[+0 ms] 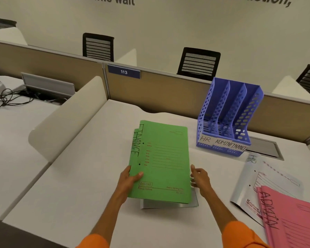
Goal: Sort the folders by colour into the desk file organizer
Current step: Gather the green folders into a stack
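Folders marked FINANCE, two green folders stacked slightly offset, sit at the centre of the desk, and you are at the pick-up step for that colour. Your left hand grips the stack's near-left edge, thumb on top and fingers underneath. Your right hand touches the right edge with fingers loosely curled; whether it has closed on the stack cannot be told. The blue file organizer stands at 1 o'clock from the stack, well apart, all three slots apparently empty, labelled HR, ADMIN and FINANCE from left to right. The next move calls for securing both edges, lifting the pair together, standing them upright and lowering them into the rightmost slot. A grey folder lies beneath the green pair, mostly covered, so its label is hidden; keep it down when you lift. At 4 o'clock, the white HR folder is partly overlapped by the pink ADMIN folders, which run out of frame; their count cannot be confirmed.
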`<act>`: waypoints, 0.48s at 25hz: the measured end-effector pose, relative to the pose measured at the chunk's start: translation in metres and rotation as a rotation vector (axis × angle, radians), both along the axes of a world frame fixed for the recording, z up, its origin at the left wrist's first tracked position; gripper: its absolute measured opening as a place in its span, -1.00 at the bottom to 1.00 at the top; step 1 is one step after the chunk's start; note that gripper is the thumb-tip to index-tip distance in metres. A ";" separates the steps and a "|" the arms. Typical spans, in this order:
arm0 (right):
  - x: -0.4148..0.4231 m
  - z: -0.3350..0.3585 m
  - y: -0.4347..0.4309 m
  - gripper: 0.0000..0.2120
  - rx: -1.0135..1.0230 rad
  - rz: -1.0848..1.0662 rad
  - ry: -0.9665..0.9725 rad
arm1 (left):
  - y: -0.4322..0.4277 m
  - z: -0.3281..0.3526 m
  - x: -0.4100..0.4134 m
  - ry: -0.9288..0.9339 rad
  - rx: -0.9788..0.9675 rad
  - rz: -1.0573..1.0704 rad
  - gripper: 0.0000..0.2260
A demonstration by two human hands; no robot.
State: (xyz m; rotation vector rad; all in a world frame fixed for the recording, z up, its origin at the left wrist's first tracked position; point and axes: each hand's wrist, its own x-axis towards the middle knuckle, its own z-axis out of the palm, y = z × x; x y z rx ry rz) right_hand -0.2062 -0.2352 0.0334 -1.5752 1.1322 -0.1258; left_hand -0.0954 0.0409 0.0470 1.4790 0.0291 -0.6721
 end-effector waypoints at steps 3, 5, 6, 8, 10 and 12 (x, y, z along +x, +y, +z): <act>-0.001 -0.024 0.007 -0.42 -0.233 0.074 0.263 | 0.019 -0.010 0.020 0.023 0.000 0.062 -0.70; -0.001 -0.027 0.014 -0.34 -0.318 0.118 0.364 | 0.031 -0.017 0.032 0.048 -0.009 0.104 -0.73; 0.000 -0.025 0.018 -0.31 -0.342 0.130 0.408 | 0.036 -0.019 0.037 0.062 -0.014 0.125 -0.74; 0.003 -0.023 0.024 -0.27 -0.358 0.146 0.485 | 0.043 -0.021 0.043 0.078 -0.024 0.160 -0.74; 0.006 -0.021 0.027 -0.25 -0.368 0.155 0.537 | 0.048 -0.022 0.047 0.087 -0.031 0.178 -0.75; 0.009 -0.021 0.028 -0.24 -0.384 0.160 0.584 | 0.050 -0.022 0.047 0.091 -0.027 0.184 -0.76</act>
